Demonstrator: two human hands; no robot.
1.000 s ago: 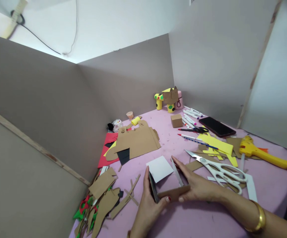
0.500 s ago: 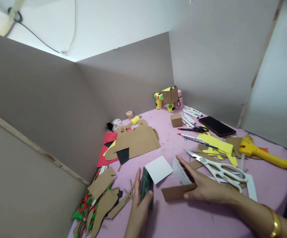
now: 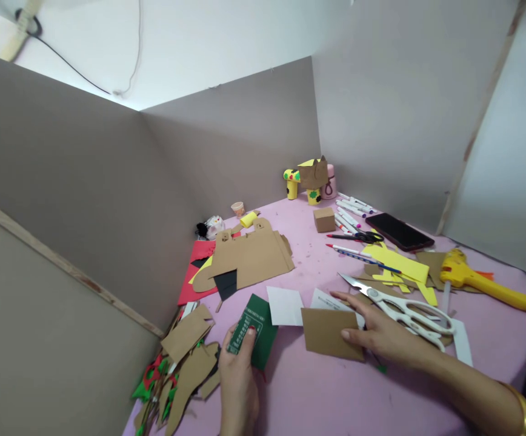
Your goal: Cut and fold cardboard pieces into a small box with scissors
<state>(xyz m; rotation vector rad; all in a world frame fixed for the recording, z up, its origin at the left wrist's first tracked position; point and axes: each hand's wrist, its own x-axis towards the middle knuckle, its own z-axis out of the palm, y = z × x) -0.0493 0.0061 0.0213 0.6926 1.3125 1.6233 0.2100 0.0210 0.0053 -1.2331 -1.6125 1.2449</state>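
My left hand point(image 3: 239, 378) is closed on a dark green printed card point(image 3: 263, 339), thumb pressed over its white lettering. A plain white square card point(image 3: 285, 306) lies just beyond it, partly covered by the green one. My right hand point(image 3: 381, 333) has its thumb on a brown cardboard rectangle point(image 3: 331, 333), which faces me. Its fingers reach over a white card with faint print point(image 3: 329, 301) behind the brown piece. Right of this hand lie white-handled scissors point(image 3: 403, 312) with their blades spread. A small green scrap point(image 3: 382, 368) shows below the right wrist.
Cardboard offcuts point(image 3: 194, 369) are heaped at left. A large cut cardboard sheet point(image 3: 254, 254) lies farther back. Right of centre are a cardboard cube point(image 3: 324, 220), markers point(image 3: 351, 209), a phone point(image 3: 399, 231), yellow scraps point(image 3: 399, 261) and a yellow glue gun point(image 3: 485, 284). Grey panels point(image 3: 245, 133) enclose the table.
The green card has turned from edge-on to show its printed face, and the left hand has shifted left. The brown rectangle has tipped up to face me in the right hand.
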